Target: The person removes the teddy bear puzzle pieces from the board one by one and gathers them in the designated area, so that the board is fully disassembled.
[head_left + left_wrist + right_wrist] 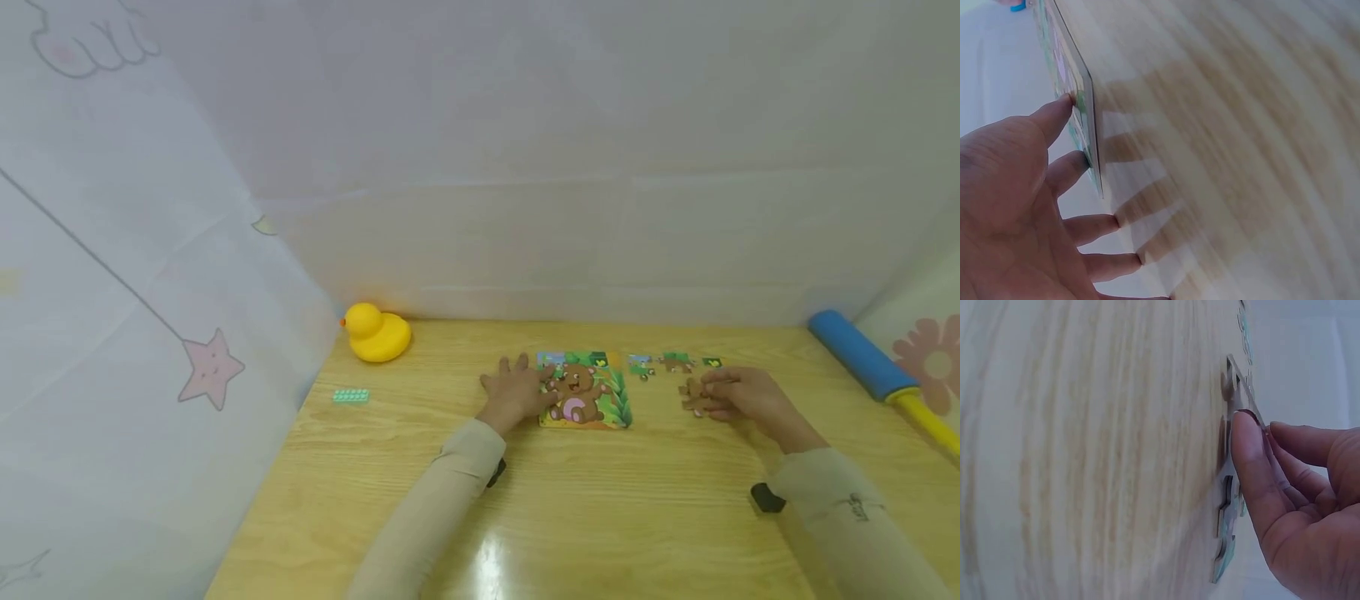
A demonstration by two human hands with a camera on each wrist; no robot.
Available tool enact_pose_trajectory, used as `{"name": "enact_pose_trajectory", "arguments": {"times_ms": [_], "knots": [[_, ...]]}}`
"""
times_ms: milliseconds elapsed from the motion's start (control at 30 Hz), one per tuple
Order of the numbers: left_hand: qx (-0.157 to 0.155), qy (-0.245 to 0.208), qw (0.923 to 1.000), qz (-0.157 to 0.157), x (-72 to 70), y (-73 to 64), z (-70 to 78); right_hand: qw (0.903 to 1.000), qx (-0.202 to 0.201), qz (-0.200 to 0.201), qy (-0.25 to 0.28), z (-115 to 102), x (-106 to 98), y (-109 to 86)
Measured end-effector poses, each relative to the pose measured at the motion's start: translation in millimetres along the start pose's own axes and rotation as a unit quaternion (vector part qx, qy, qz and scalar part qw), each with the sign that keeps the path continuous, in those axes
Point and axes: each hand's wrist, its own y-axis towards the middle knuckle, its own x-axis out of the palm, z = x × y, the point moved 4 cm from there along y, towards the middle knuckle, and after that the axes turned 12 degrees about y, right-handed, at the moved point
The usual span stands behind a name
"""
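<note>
The left hand point(517, 396) is spread, its fingers straight and apart. Its thumb and index finger touch the left edge of a bear board point(579, 417), while the other three fingertips reach the table point(600, 508) beside it; nothing is gripped there. The right hand point(750, 400) pinches a puzzle piece point(1244, 392) between thumb and index finger, its other fingers bent in behind. In the right wrist view that piece is tilted at an angle to the table, seen almost edge-on, so its picture cannot be read.

The bear board lies flat, between the two hands and nearer the left one. It shows a brown bear with a pink belly among green leaves; whether it has a recess for pieces cannot be told. Just to its right, near the right hand, loose pieces lie on the table: a blue and green piece point(640, 362), a brown and green piece point(677, 362) and a dark green piece point(712, 362) with a yellow mark, in a rough row.

Farther out, a yellow duck point(381, 336) sits at the far left corner, with a mint strip point(351, 396) lying nearer the person. At the far right, well apart from the pieces, lies a blue cylinder point(862, 354) with a yellow end. Pale cloth point(525, 242) hangs behind the table.
</note>
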Motion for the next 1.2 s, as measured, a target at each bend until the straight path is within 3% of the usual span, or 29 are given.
{"name": "enact_pose_trajectory", "arguments": {"times_ms": [300, 867, 1200], "knots": [[0.004, 0.001, 0.9999, -0.014, 1.5, 0.6, -0.1, 0.9976, -0.009, 0.014, -0.067, -9.8, -2.3, -3.2], [0.015, 0.023, 0.9995, 0.013, -1.1, -2.6, 1.5, 0.9959, -0.012, 0.016, -0.088, -17.4, -8.8, -5.8], [0.026, 0.029, 0.9992, 0.007, -1.4, -1.8, -6.6, 0.9926, -0.046, 0.02, -0.111, -26.9, -2.3, -3.7]]}}
